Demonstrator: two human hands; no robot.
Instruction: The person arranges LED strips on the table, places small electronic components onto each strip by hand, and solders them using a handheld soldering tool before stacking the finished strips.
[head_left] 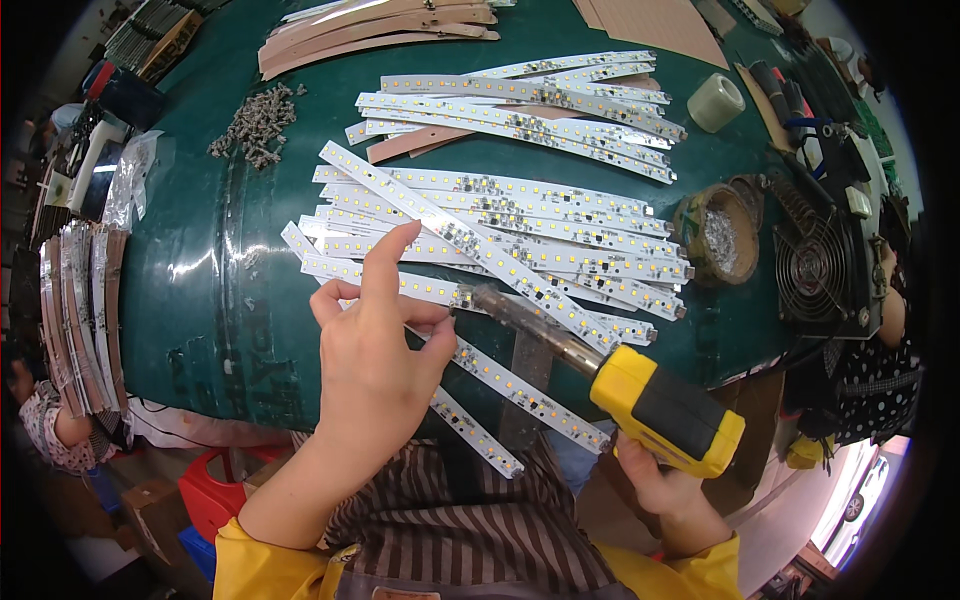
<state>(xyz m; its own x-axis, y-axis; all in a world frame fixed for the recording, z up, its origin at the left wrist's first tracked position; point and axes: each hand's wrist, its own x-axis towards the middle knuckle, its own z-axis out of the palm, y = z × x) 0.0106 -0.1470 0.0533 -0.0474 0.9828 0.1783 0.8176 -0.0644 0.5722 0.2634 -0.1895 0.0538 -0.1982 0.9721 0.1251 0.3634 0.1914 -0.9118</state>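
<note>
My left hand (375, 355) is pinched closed over the LED strips, one finger raised; something small and dark shows at its fingertips, too small to name. My right hand (660, 485) grips a yellow-and-black gun-shaped power tool (665, 410). The tool's metal shaft points left, its tip near the left fingertips, over a white LED strip (380, 280). One LED strip (450, 235) lies diagonally across a fanned pile of LED strips (570, 225). Below the left hand, two more LED strips (530, 395) slant toward my lap.
Farther back lies another LED strip stack (540, 110). A heap of small fasteners (258, 125) sits back left. At right are a tape roll (715, 103), a round tub (715, 240) holding silvery bits, and a fan (815, 265). More strips (80, 310) hang over the left edge.
</note>
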